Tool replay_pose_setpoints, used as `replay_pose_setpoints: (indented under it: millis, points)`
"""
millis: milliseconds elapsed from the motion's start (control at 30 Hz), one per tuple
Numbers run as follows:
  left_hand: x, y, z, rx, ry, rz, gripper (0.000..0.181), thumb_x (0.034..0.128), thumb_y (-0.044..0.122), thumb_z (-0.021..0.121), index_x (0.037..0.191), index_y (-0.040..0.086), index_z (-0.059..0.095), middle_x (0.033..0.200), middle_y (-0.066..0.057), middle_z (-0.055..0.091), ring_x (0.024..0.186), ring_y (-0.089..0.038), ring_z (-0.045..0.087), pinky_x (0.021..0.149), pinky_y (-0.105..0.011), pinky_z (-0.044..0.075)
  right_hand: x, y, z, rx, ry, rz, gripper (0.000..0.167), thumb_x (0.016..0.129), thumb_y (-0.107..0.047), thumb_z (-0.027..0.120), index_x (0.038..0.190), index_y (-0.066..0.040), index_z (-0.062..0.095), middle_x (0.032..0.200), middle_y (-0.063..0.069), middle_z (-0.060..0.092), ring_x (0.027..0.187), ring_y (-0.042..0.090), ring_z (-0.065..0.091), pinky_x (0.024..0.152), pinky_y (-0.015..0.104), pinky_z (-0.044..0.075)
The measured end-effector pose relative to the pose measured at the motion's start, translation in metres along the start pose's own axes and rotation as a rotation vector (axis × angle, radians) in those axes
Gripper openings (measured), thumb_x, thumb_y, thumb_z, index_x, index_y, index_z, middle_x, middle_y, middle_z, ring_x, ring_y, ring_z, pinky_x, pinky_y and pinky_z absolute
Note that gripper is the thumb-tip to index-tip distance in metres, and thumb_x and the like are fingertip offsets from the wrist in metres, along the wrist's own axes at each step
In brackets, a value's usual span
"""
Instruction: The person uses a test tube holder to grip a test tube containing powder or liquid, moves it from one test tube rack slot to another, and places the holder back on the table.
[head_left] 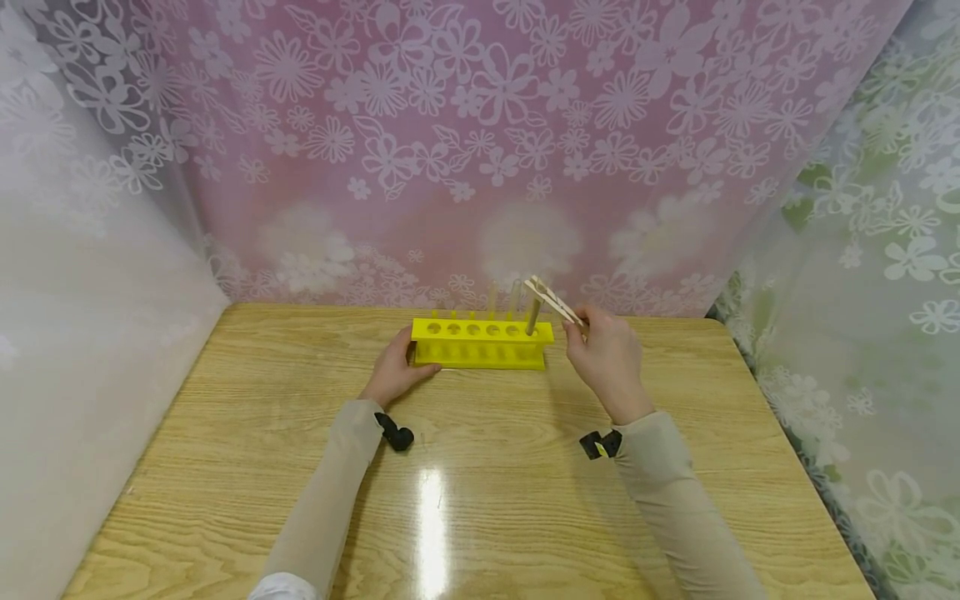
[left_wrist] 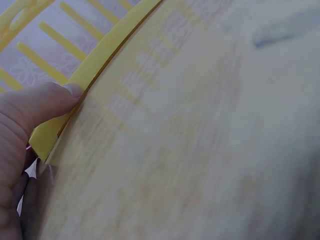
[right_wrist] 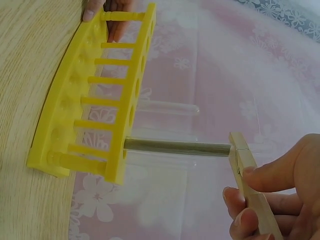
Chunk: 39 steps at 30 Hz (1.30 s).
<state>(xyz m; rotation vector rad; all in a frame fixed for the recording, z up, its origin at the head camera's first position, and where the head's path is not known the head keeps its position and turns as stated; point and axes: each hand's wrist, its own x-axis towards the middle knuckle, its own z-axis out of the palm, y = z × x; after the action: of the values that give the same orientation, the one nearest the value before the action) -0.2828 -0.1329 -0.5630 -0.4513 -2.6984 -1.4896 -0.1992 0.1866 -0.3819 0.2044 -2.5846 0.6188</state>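
Right of centre, a grey-brown tube point(head_left: 533, 318) stands near-upright in the yellow plastic rack point(head_left: 480, 358) my left hand point(head_left: 396, 367) grips; my right hand point(head_left: 609, 354), nearer, pinches the wooden clothespin point(head_left: 553, 301) at the tube's top.

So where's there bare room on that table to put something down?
Bare table lies left of the left sleeve, right of the right sleeve, and between them in front of the yellow rack. Crowded: the rack's ends, left grip on one, right grip holding a wooden clothespin at the other.

Beige sleeves point(head_left: 322, 508), black wrist cameras point(head_left: 399, 437)
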Motion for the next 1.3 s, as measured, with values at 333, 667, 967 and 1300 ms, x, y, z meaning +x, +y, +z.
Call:
replay_pose_setpoints:
  millis: [333, 667, 967, 1300]
  points:
    - [0.0, -0.001, 0.0, -0.003, -0.007, -0.004, 0.076, 0.0812, 0.034, 0.084, 0.144, 0.016, 0.045, 0.136, -0.009, 0.053, 0.121, -0.03, 0.054, 0.105, -0.051, 0.041, 0.0, 0.001, -0.001, 0.003, 0.007, 0.0, 0.015, 0.092, -0.014, 0.069, 0.097, 0.001, 0.071, 0.072, 0.013, 0.067, 0.047, 0.021, 0.044, 0.046, 0.036, 0.034]
    - [0.0, -0.002, 0.0, -0.007, -0.012, -0.005, 0.077, 0.0816, 0.036, 0.083, 0.145, 0.016, 0.044, 0.136, -0.009, 0.053, 0.122, -0.03, 0.053, 0.105, -0.051, 0.041, 0.003, -0.001, -0.004, 0.022, 0.032, -0.009, 0.015, 0.091, -0.013, 0.069, 0.095, 0.001, 0.071, 0.074, 0.015, 0.068, 0.049, 0.024, 0.048, 0.047, 0.038, 0.037]
    - [0.001, -0.002, 0.0, -0.005, -0.009, -0.006, 0.077, 0.0813, 0.036, 0.083, 0.144, 0.015, 0.045, 0.136, -0.01, 0.053, 0.121, -0.03, 0.054, 0.104, -0.051, 0.041, 0.007, -0.004, -0.007, 0.029, 0.04, -0.013, 0.015, 0.091, -0.011, 0.07, 0.1, 0.001, 0.071, 0.08, 0.016, 0.07, 0.052, 0.026, 0.055, 0.047, 0.041, 0.042]
    - [0.0, 0.001, -0.001, 0.013, -0.01, 0.0, 0.077, 0.0814, 0.035, 0.083, 0.145, 0.015, 0.044, 0.135, -0.01, 0.053, 0.122, -0.031, 0.054, 0.104, -0.051, 0.041, 0.005, -0.012, -0.003, 0.029, 0.012, -0.023, 0.017, 0.091, -0.015, 0.072, 0.099, 0.0, 0.071, 0.083, 0.016, 0.071, 0.059, 0.028, 0.061, 0.052, 0.043, 0.047]
